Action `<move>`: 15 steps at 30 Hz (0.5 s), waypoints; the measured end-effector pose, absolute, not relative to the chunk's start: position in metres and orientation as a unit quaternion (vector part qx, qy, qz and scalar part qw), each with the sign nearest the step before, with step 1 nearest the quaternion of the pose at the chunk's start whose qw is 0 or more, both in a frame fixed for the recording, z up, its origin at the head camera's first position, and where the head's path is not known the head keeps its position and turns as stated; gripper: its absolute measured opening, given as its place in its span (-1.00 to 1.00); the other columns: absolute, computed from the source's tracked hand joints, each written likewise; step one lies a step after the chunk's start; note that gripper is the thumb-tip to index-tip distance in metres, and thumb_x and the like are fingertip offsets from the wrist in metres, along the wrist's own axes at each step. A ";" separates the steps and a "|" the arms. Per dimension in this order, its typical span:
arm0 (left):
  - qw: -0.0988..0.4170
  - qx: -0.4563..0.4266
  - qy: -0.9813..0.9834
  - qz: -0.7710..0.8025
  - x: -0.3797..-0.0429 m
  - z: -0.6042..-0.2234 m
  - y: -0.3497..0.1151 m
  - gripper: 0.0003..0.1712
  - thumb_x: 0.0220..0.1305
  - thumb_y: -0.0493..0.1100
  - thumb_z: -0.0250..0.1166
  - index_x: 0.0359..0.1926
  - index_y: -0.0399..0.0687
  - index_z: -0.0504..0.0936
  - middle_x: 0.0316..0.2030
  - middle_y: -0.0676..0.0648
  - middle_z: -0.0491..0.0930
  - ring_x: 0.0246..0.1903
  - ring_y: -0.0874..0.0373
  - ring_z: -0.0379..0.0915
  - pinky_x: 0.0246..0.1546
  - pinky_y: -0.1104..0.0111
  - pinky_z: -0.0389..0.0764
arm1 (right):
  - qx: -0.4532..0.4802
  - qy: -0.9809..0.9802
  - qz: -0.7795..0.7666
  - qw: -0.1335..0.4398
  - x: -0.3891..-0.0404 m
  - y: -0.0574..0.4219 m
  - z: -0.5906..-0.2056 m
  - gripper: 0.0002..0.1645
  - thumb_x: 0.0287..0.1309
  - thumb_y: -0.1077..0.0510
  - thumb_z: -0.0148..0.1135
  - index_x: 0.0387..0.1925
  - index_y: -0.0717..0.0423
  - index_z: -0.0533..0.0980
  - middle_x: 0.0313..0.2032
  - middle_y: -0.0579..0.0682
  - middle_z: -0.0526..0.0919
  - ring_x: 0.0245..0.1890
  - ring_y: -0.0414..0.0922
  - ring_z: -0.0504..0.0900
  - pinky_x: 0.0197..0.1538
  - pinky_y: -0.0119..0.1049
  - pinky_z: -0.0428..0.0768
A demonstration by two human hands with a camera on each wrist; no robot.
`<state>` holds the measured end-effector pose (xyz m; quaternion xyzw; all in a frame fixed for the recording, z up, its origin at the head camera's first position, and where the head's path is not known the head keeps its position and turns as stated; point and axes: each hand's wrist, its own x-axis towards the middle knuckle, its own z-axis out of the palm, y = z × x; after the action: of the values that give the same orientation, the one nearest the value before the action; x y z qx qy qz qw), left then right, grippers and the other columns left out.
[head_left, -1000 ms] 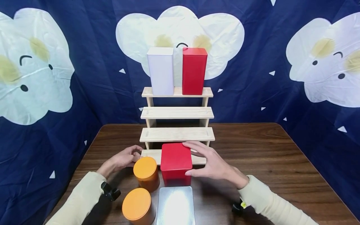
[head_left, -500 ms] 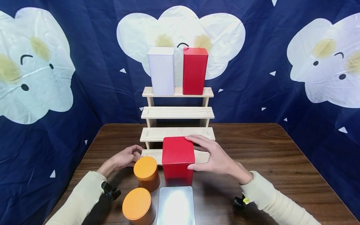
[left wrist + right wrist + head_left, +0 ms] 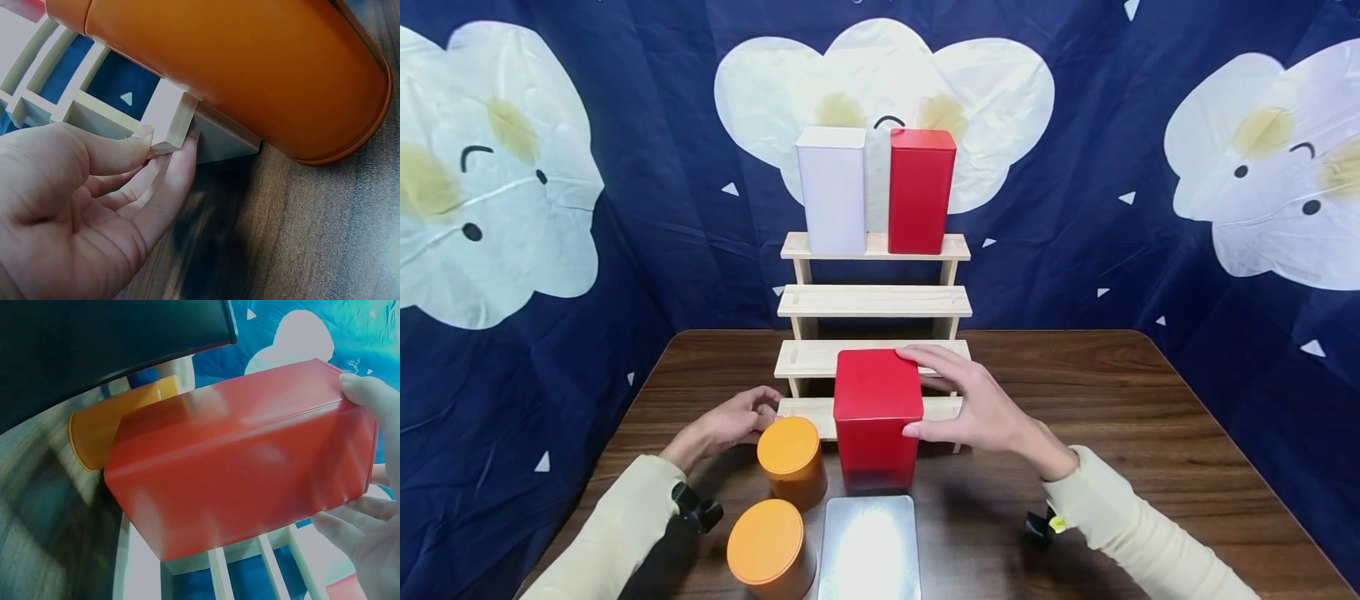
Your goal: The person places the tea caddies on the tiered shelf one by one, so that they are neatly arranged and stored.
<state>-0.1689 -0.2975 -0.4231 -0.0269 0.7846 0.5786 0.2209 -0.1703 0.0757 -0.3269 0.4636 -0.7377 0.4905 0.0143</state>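
Gripping red box (image 3: 876, 408) near edges: right hand (image 3: 981, 408); tabletop (image 3: 1150, 442) rightward.

The red box (image 3: 878, 421) in your right grip (image 3: 973, 408) looks like painted metal, smooth with a soft sheen. At your left grip (image 3: 730, 425), the shelf stand (image 3: 872, 300) shows pale, matt wood, seemingly unvarnished. You have smooth, satin-finished orange canisters (image 3: 792, 462) and a glossy silver metal tin (image 3: 869, 546) throwing back strong glare. Your counter (image 3: 1075, 392) has dark wood grain with a slight shine; the backdrop (image 3: 651, 192) is creased cloth.
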 end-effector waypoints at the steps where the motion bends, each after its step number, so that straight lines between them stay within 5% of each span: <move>1: 0.222 -0.023 0.786 0.576 -0.169 -0.423 -0.298 -0.42 0.10 -0.46 0.02 0.19 -0.38 0.15 -0.33 -0.10 0.41 -0.32 0.11 0.46 -0.25 0.25 0.61 | 0.463 -0.738 0.491 0.012 -0.171 0.075 -0.326 -0.08 -0.13 0.14 0.50 0.32 0.01 0.32 0.26 -0.04 0.38 0.21 -0.13 0.42 0.08 -0.26 0.56; 15: 0.218 -0.022 0.792 0.570 -0.169 -0.423 -0.298 -0.41 0.09 -0.46 0.00 0.19 -0.39 0.15 -0.33 -0.10 0.40 -0.31 0.10 0.46 -0.23 0.24 0.61 | 0.464 -0.739 0.487 0.022 -0.177 0.072 -0.311 -0.08 -0.13 0.17 0.49 0.32 -0.02 0.32 0.24 -0.06 0.40 0.19 -0.15 0.44 0.09 -0.29 0.55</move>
<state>-0.1689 -0.2977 -0.4229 -0.0216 0.7920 0.5700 0.2180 -0.1771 0.0716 -0.3111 0.4643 -0.7393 0.4873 0.0221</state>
